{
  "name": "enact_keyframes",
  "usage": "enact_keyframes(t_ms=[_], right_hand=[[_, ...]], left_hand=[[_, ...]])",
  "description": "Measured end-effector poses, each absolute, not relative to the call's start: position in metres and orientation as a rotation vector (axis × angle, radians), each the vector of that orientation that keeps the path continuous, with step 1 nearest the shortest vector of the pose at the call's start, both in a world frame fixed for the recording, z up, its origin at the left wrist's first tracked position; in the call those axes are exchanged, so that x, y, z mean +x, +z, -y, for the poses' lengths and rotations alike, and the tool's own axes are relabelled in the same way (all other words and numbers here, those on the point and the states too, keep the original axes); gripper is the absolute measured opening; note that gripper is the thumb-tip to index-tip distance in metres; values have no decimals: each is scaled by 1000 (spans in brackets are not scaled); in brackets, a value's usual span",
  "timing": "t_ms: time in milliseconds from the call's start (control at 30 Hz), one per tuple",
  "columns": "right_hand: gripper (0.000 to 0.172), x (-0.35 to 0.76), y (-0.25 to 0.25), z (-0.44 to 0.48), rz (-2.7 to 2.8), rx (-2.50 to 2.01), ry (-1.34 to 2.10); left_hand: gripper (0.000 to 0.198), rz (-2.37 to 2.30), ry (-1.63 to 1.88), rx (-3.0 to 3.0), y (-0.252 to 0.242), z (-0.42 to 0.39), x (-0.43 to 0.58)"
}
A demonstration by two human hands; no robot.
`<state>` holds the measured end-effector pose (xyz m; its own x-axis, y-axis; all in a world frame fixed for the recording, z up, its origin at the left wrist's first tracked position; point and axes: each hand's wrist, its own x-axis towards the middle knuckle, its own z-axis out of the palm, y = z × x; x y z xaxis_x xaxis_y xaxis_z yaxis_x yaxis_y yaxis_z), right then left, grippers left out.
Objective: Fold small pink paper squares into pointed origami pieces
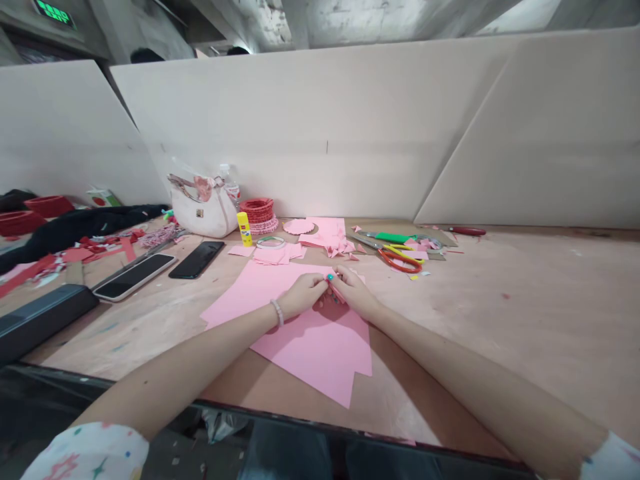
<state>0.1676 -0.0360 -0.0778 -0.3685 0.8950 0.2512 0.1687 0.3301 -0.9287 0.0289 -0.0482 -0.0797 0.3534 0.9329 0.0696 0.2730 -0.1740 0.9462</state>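
My left hand (303, 293) and my right hand (356, 293) meet over the pink paper sheets (310, 347), fingertips pinched together. Between them is a small pink paper piece (341, 295), mostly covered by my fingers, so its shape is unclear. A shiny teal dot (330, 277) shows at the fingertips; I cannot tell what it belongs to. The large sheets under my hands overlap and have notched, cut edges. Just beyond them lie smaller pink paper pieces (280, 254) with a roll of clear tape (271, 243) on top.
Behind my hands are a yellow glue stick (245, 229), red cord coils (257, 210), orange-handled scissors (403, 261) and a green-handled tool (395, 237). Two phones (197, 259) and a white handbag (203, 210) sit left. A red-handled tool (467, 231) lies right. White panels (280, 133) stand behind.
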Motion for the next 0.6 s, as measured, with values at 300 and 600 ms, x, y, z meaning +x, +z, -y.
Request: enact_keyframes(t_ms=[300, 600], right_hand=[[18, 166, -76, 45, 1735, -965, 1110], [17, 167, -85, 41, 1782, -970, 1134]], left_hand=[[29, -1081, 895, 1656, -84, 47, 27], [26, -1056, 895, 1699, -91, 45, 25]])
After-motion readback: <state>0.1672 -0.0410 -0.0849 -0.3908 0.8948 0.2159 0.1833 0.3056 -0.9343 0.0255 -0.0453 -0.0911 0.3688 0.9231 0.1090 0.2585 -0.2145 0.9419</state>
